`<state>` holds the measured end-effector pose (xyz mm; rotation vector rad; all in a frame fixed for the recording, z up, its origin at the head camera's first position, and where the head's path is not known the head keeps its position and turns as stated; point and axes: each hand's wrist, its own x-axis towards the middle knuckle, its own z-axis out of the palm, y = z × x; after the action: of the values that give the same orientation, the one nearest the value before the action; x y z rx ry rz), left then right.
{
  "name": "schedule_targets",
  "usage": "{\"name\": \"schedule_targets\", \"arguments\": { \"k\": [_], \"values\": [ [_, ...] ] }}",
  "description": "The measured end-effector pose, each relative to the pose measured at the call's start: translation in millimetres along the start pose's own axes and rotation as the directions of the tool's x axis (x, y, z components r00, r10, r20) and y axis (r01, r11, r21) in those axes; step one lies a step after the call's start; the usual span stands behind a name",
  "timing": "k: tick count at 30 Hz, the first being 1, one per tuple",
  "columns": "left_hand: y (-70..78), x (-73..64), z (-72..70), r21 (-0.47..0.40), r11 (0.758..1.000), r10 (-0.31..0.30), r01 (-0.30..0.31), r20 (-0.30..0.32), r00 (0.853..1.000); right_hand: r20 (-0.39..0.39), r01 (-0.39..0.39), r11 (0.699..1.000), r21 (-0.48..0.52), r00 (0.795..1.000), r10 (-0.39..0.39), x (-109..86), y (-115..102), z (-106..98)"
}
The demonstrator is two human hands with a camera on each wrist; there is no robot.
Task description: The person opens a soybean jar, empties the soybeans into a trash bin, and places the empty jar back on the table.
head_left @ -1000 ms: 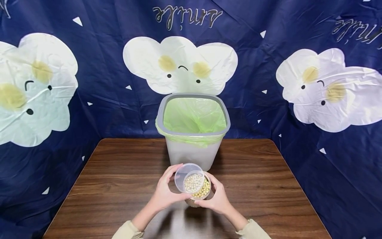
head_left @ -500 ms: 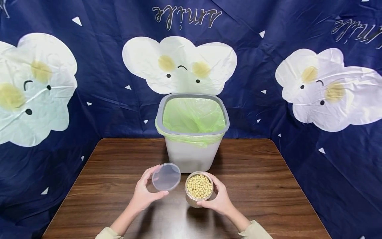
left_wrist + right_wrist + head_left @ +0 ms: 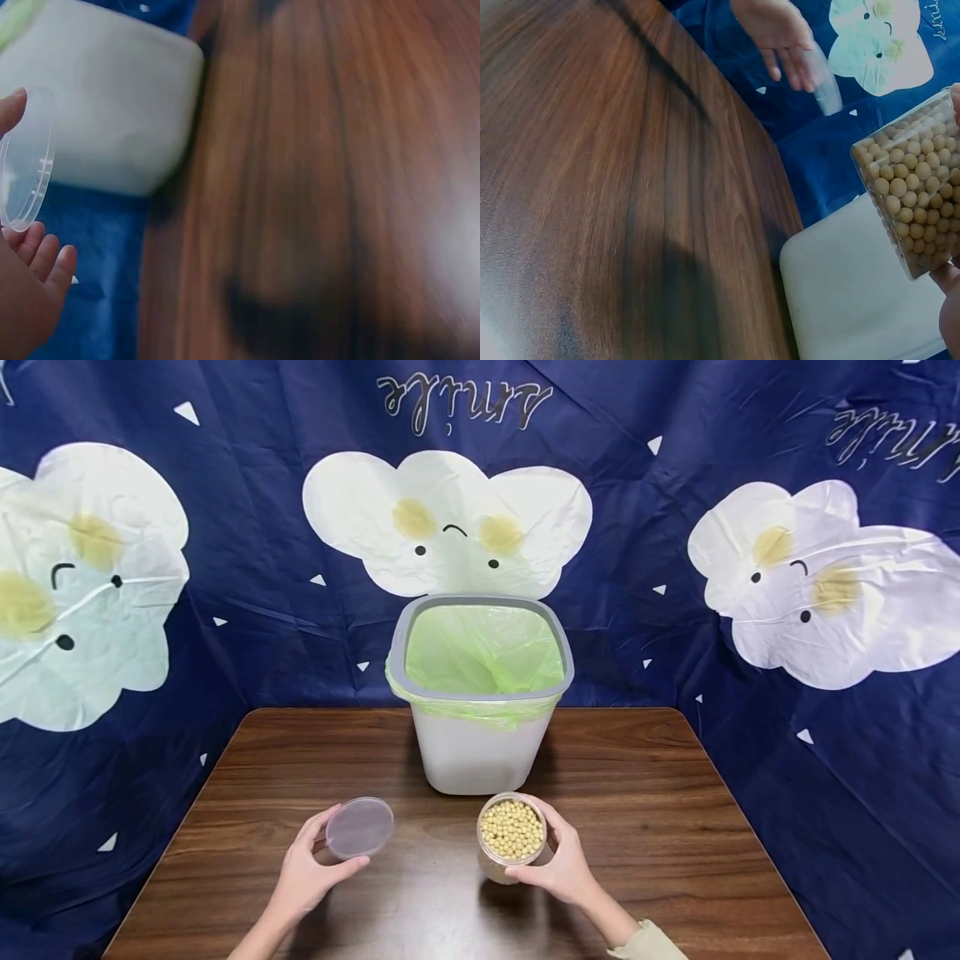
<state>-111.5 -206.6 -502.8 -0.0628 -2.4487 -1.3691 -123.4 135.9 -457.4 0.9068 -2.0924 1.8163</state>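
Note:
My left hand [image 3: 303, 870] pinches a round clear plastic lid [image 3: 360, 828] by its edge, thumb on the near side and fingers on the far side. The left wrist view shows the raised rim of the lid [image 3: 39, 176]. To the right, my right hand [image 3: 561, 867] grips a clear jar [image 3: 495, 865] round its side. The jar has no lid on and is full almost to the top with round, pale yellow beans [image 3: 513, 829] that look like soybeans. Through the wall of the jar [image 3: 911, 187], the right wrist view shows them packed closely.
Behind the hands stands a white bin [image 3: 480, 752] with a grey rim and a green bag liner [image 3: 480, 652]. It stands on a brown wood-grain table [image 3: 645, 793]. A dark blue curtain [image 3: 262, 543] with white clouds surrounds the table on three sides.
My left hand has carried the lid away from over the jar, to the left and lower. The jar, in my right hand, has shifted slightly right; its opening now shows fully.

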Motion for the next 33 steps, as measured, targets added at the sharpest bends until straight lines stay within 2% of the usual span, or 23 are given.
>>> {"name": "schedule_targets", "arguments": {
  "k": [4, 8, 14, 23, 29, 33],
  "values": [
    [-20.1, -2.7, -3.4, 0.116, 0.99, -0.078, 0.075, 0.018, 0.997, -0.006, -0.003, 1.0, 0.002, 1.0, 0.003, -4.3, 8.4, -2.4],
    [-37.3, -4.4, -1.6, 0.207, 0.971, -0.131, 0.118, 0.054, 0.99, -0.018, -0.026, 1.0, -0.004, 0.999, 0.026, -10.7, 21.5, -4.8],
    [-55.9, -9.4, 4.1, 0.259, 0.955, -0.183, 0.147, 0.119, 0.976, -0.032, -0.04, 0.999, 0.007, 0.999, 0.04, -16.1, 27.7, -6.7],
    [-70.3, -17.7, 11.4, 0.363, 0.931, -0.091, 0.026, 0.161, 0.983, -0.045, -0.042, 0.999, 0.022, 0.998, 0.043, -18.5, 29.8, -8.2],
    [-76.4, -23.8, 14.1, 0.443, 0.895, -0.016, -0.049, 0.142, 0.99, -0.071, -0.095, 0.992, 0.083, 0.992, 0.101, -18.3, 26.8, -7.2],
    [-78.8, -26.7, 15.1, 0.474, 0.877, 0.009, -0.076, 0.141, 0.99, -0.081, -0.079, 0.993, 0.088, 0.993, 0.086, -18.1, 27.6, -7.3]
  ]
}}
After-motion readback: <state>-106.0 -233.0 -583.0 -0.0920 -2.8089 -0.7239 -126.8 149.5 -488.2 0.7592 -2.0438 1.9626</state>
